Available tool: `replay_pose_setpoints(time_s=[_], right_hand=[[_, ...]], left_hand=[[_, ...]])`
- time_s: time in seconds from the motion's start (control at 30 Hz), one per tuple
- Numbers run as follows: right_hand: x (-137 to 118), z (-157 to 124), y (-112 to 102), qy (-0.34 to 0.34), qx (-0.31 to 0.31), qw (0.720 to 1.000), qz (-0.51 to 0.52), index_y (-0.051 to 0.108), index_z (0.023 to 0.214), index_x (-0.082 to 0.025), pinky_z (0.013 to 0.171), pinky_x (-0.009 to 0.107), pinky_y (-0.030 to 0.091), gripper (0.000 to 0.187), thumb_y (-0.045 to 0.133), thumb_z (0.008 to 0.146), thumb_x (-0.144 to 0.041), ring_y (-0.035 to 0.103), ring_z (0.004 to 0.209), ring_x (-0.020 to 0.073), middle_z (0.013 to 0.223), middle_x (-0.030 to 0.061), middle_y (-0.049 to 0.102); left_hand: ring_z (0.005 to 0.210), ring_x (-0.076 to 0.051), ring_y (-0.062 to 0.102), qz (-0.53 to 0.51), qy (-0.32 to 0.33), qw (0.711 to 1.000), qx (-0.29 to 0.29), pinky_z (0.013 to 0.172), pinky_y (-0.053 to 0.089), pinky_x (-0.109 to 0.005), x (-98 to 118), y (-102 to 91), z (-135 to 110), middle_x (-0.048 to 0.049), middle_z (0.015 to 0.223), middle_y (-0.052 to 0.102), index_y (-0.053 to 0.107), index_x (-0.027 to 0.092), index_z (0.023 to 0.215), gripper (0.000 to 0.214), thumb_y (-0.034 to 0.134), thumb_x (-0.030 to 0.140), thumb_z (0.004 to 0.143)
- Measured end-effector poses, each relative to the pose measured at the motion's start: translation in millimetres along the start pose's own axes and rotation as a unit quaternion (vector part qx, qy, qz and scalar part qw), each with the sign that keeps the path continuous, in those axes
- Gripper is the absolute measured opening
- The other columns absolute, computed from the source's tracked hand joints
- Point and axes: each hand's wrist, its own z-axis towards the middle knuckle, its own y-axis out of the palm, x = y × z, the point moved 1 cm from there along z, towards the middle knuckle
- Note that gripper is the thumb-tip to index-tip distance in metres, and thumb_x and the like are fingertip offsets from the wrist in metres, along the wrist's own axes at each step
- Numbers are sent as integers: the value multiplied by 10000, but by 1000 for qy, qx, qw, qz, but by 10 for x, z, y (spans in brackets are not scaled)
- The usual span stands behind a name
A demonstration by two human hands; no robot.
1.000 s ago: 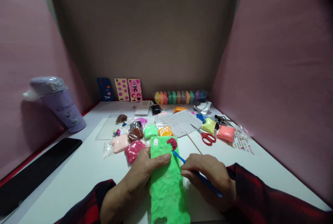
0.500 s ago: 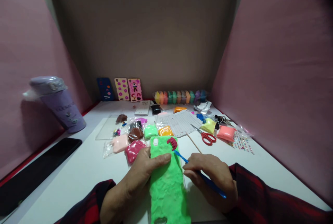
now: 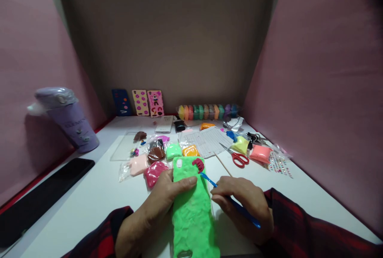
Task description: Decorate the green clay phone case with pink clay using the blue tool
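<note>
A phone case (image 3: 193,214) coated in bumpy bright green clay is tilted up at the front of the table. My left hand (image 3: 167,194) grips its left edge, thumb lying across the green face. Near the case's top right corner sits a ridged, curved piece of dark pink clay (image 3: 198,165). My right hand (image 3: 242,202) is closed around a blue modelling tool (image 3: 209,179), whose tip is at the case just below the pink piece. Whether the tip presses into the clay I cannot tell.
Behind the case lie bagged clays, including a dark pink pack (image 3: 154,173) and an orange one (image 3: 190,150). Red-handled scissors (image 3: 239,159), a wooden stick (image 3: 223,163) and gem stickers (image 3: 280,166) are to the right. A purple tumbler (image 3: 73,126) and black phone (image 3: 44,198) stand left.
</note>
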Motion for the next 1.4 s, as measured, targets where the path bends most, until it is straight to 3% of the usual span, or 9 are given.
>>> replay_pose_setpoints(time_s=[0.8, 1.23, 1.4], right_hand=[[2, 11, -2, 1, -10, 1000, 13, 606, 886, -168, 575, 244, 388, 63, 560, 898, -126, 545, 607, 112, 680, 1, 603], [-23, 27, -14, -1, 8, 1000, -10, 600, 878, -194, 562, 257, 408, 92, 528, 921, -154, 572, 587, 124, 660, 1, 624], [-37, 40, -11, -9, 17, 1000, -16, 599, 895, -196, 556, 259, 417, 75, 545, 910, -147, 582, 583, 131, 663, 4, 632]], left_hand=[[612, -164, 631, -6, 11, 1000, -20, 611, 519, -270, 18, 13, 0, -101, 756, 686, 680, 91, 873, 312, 806, 297, 677], [665, -178, 629, 11, 7, 1000, 20, 661, 521, -282, 137, 123, -92, -98, 783, 685, 681, 98, 868, 256, 779, 249, 686], [635, -182, 630, -19, 7, 1000, -11, 617, 514, -279, 81, 76, -50, -115, 776, 688, 690, 96, 909, 311, 797, 276, 680]])
